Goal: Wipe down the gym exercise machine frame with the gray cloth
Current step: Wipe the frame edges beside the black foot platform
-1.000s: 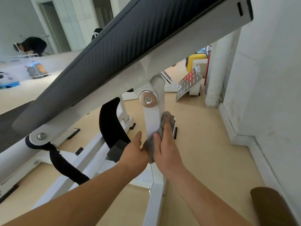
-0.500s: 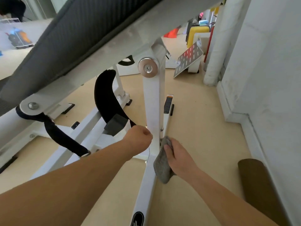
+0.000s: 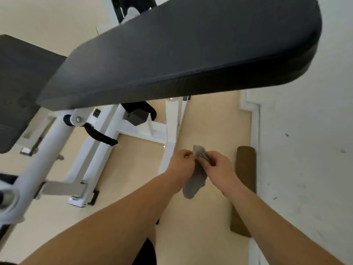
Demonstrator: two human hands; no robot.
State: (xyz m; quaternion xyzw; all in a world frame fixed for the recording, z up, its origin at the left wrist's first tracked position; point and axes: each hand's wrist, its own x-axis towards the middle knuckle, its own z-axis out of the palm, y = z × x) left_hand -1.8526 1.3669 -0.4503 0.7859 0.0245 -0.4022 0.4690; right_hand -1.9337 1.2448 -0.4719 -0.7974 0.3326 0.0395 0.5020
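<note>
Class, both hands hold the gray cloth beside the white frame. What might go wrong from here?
The gray cloth dangles loosely between the left hand and right hand, so it may drop. The black pad overhangs close above; leaning in to reach the white frame could bump the head. The brown roll nearby might trip a foot.

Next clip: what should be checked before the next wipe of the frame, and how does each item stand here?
1. Cloth in hand: ok; left hand and right hand both pinch the gray cloth.
2. Cloth on the frame: not ok; it hangs in the air beside the white post.
3. Cloth spread for wiping: not ok; bunched, tail dangling.
4. Post in sight: ok; its lower stretch shows below the black pad.
5. Cloth damp or clean: cannot tell.
</note>
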